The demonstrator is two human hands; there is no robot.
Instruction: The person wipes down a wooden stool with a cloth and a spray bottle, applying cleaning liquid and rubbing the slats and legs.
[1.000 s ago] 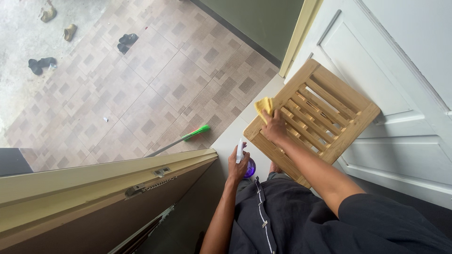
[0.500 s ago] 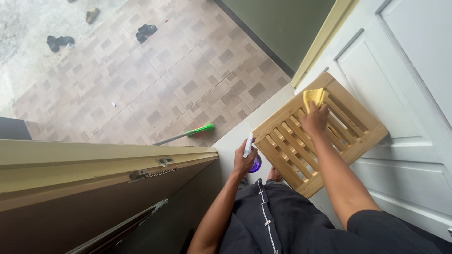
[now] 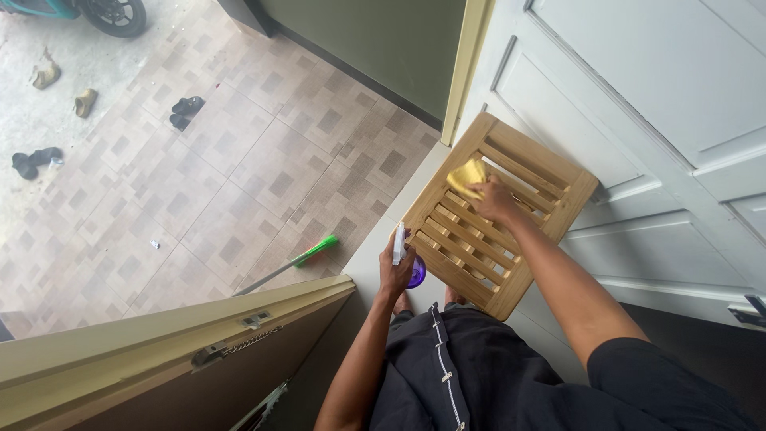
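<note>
At doorway, head view, looking down: slatted wooden stool just inside threshold, top facing up, backed close to white panelled door.

Right hand flat on stool slats, fingers closed over yellow cloth, cloth pressed to slats toward stool's far-left part. Right forearm crossing over stool's near edge.

Left hand wrapped round spray bottle, white nozzle up, purple body showing below fingers. Bottle held off the floor, just beside stool's near-left corner, not touching it as far as visible. Left arm coming up along dark trousers w/ white stitching.

Bare toes visible just under stool's near edge, on pale threshold strip.

Outside: patterned brown tiled floor. Broom w/ green head lying on tiles, near threshold, left of bottle. Dark sandals farther out; more footwear and tan pair on grey concrete at top left. Motorbike wheel at top edge.

Lower left: open door leaf, cream edge w/ metal latch plate, brown face below. Green wall and cream door frame beyond stool.
</note>
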